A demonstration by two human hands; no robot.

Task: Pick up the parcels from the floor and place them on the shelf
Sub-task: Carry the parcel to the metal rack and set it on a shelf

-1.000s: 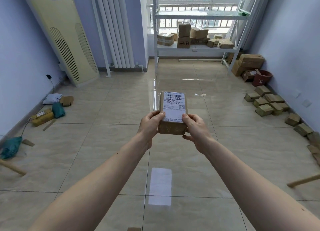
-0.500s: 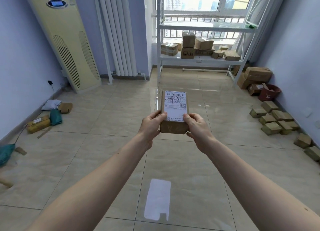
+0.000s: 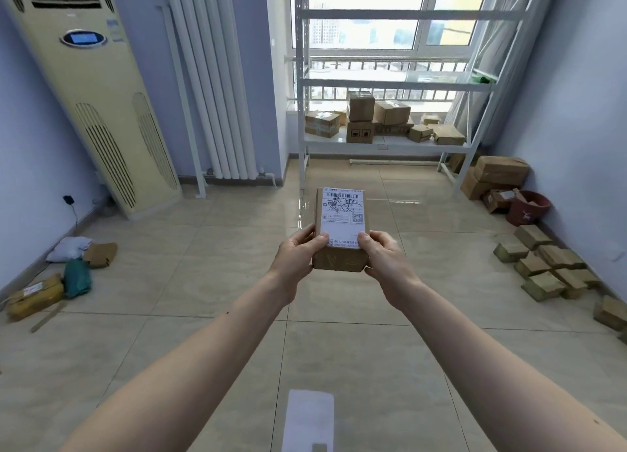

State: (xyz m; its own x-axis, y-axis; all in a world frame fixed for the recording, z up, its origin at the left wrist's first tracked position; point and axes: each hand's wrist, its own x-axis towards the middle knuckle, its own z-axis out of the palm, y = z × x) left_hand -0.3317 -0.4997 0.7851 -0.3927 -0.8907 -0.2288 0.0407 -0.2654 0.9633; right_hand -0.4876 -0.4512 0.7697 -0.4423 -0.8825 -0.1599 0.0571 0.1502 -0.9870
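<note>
I hold a small brown cardboard parcel with a white shipping label on top, out in front of me at mid-frame. My left hand grips its left side and my right hand grips its right side, thumbs on the label. The white metal shelf stands ahead against the window. Its lower board carries several brown boxes; the board above looks bare. More parcels lie on the floor along the right wall.
A tall cream air conditioner and a white radiator stand at the left. Soft parcels and a flat box lie by the left wall. Large cartons and a dark red bin sit right of the shelf. Tiled floor lies between.
The view has moved forward and tilted up: the shelf looks larger and closer. Both hands keep the same hold on the parcel.
</note>
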